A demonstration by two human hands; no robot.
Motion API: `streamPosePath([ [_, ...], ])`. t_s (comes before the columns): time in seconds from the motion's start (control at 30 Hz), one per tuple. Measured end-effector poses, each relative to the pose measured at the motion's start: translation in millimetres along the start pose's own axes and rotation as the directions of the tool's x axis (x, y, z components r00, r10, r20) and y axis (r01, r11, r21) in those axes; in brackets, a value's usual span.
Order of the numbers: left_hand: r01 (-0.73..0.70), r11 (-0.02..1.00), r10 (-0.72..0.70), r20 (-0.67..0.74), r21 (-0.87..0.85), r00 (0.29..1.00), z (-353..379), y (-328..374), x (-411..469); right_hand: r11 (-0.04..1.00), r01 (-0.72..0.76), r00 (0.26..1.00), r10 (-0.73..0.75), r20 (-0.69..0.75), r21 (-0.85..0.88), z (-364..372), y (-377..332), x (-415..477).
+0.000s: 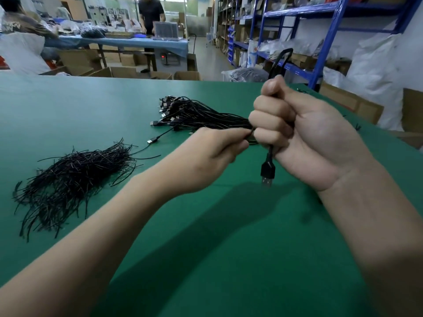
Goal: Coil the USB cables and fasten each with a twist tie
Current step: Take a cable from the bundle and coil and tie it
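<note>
My right hand point(297, 133) is raised above the green table point(206, 248), fist closed around a coiled black USB cable point(280, 62). A loop of it sticks out above the fist and its USB plug point(267, 172) hangs below. My left hand point(215, 152) pinches something thin at the coil's middle, right against the right fingers; it is too small to tell what. A pile of loose black USB cables point(196, 115) lies behind the hands. A heap of black twist ties point(68, 179) lies at the left.
One loose cable with a plug point(152, 140) trails from the pile toward the ties. Cardboard boxes point(350, 104) stand past the table's right edge, blue shelving point(320, 42) behind them. Two people work at a far blue table point(128, 42).
</note>
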State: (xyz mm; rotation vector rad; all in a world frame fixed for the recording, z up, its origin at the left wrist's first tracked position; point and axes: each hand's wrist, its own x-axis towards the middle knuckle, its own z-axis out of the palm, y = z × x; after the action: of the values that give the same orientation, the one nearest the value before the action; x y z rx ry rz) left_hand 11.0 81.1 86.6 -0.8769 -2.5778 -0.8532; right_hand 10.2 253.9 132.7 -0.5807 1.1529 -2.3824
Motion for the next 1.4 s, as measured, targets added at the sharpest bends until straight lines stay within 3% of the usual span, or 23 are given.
streamPosePath([
  [0.07,-0.016,0.999,0.015,0.022,0.05,1.0,3.1,5.3,1.2,0.996,0.08,0.99,-0.084,-0.11,-0.044,-4.7,-2.1,1.5],
  [0.2,-0.069,0.973,0.064,0.029,0.22,0.998,-5.4,17.4,1.1,0.894,0.2,0.906,-0.325,-0.271,-0.401,-11.4,8.4,8.5],
  [0.27,-0.091,0.942,0.082,0.044,0.323,0.996,-10.9,22.1,0.0,0.769,0.216,0.859,-0.443,-0.258,-0.601,-13.5,14.1,10.9],
  [0.37,-0.114,0.922,0.124,-0.005,0.371,0.992,-22.1,27.1,-0.7,0.473,0.197,0.818,-0.562,-0.122,-0.859,-16.8,16.9,9.2],
  [0.43,-0.103,0.915,0.134,-0.053,0.391,0.99,-31.6,29.0,-1.5,0.28,0.174,0.83,-0.558,-0.012,-0.944,-16.2,19.1,6.9],
  [0.5,-0.092,0.914,0.155,-0.13,0.395,0.979,-42.9,27.8,-2.8,0.177,0.157,0.877,-0.477,0.054,-0.972,-14.3,23.1,6.2],
  [0.57,-0.089,0.917,0.175,-0.191,0.389,0.966,-55.4,26.3,-4.6,0.232,0.159,0.94,-0.332,0.075,-0.96,-11.4,26.4,6.2],
  [0.7,-0.106,0.964,0.163,-0.223,0.245,0.961,-71.2,25.2,-9.2,0.698,0.107,0.992,-0.03,0.121,-0.708,-5.5,28.6,3.4],
  [0.8,-0.101,0.984,0.14,-0.277,0.15,0.951,-70.3,21.0,-10.5,0.889,-0.028,0.947,0.17,0.273,-0.456,0.7,26.1,-1.9],
  [0.9,-0.127,0.989,0.096,-0.319,-0.077,0.943,-57.1,13.9,-7.7,0.968,-0.086,0.895,0.179,0.408,-0.236,6.7,22.1,-6.8],
  [1.03,-0.125,0.91,-0.011,-0.324,-0.395,0.946,-22.7,9.4,-0.8,0.995,0.026,0.919,0.015,0.393,-0.1,17.6,20.6,-8.6],
  [1.1,-0.024,0.921,-0.088,-0.265,-0.39,0.96,-6.0,4.8,0.8,0.992,0.118,0.944,-0.099,0.314,-0.041,17.4,14.7,-7.0],
  [1.2,0.018,0.976,-0.047,-0.128,-0.215,0.991,9.0,7.3,-4.1,0.961,0.267,0.96,-0.26,0.101,-0.068,9.7,2.4,-3.4],
  [1.3,-0.018,1.0,0.018,-0.001,-0.006,1.0,11.2,14.9,-5.7,0.863,0.351,0.908,-0.409,-0.095,-0.365,-1.0,0.5,-0.2],
  [1.4,-0.059,0.978,0.059,0.005,0.202,0.998,-4.2,23.1,-3.6,0.558,0.261,0.861,-0.503,-0.071,-0.788,-9.1,7.7,3.4],
])
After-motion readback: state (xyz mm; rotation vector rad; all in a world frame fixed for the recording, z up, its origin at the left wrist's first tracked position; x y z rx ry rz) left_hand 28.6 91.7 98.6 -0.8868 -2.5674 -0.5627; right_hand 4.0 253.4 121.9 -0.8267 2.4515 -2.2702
